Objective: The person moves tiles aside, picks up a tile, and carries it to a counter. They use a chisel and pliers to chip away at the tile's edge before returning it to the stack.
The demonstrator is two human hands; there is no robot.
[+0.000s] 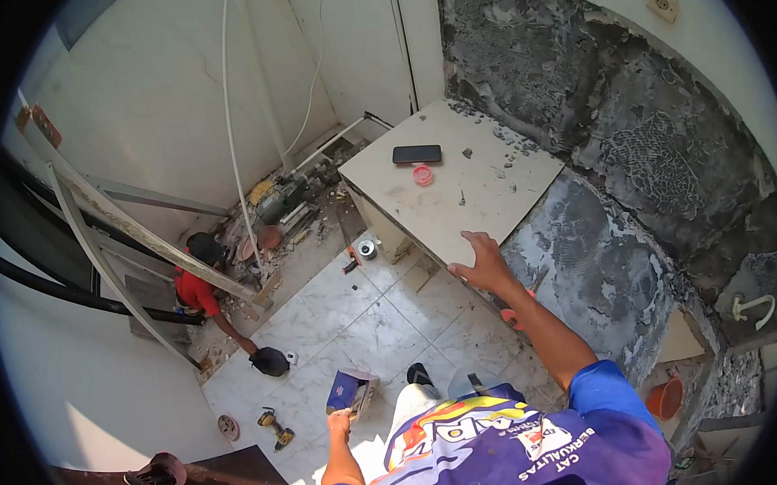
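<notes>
My left hand (339,422) grips the near edge of an open blue and white box (348,390), low over the tiled floor. Over the front edge of a beige tiled counter (386,178), my right hand (486,265) is stretched out with thumb and fingers apart, holding nothing; whether it touches the edge is unclear. A black phone (417,154) and a small pink round container (422,175) lie on that counter. Just below my right forearm is a red-handled tool (511,315), partly hidden.
Another person (197,290) in red crouches at left, one hand at a black bag-like object (270,361). A yellow drill (275,428), a metal can (367,249) and rubble (296,220) are on the floor. Rough grey wall (645,153) at right; orange bucket (665,398) lower right.
</notes>
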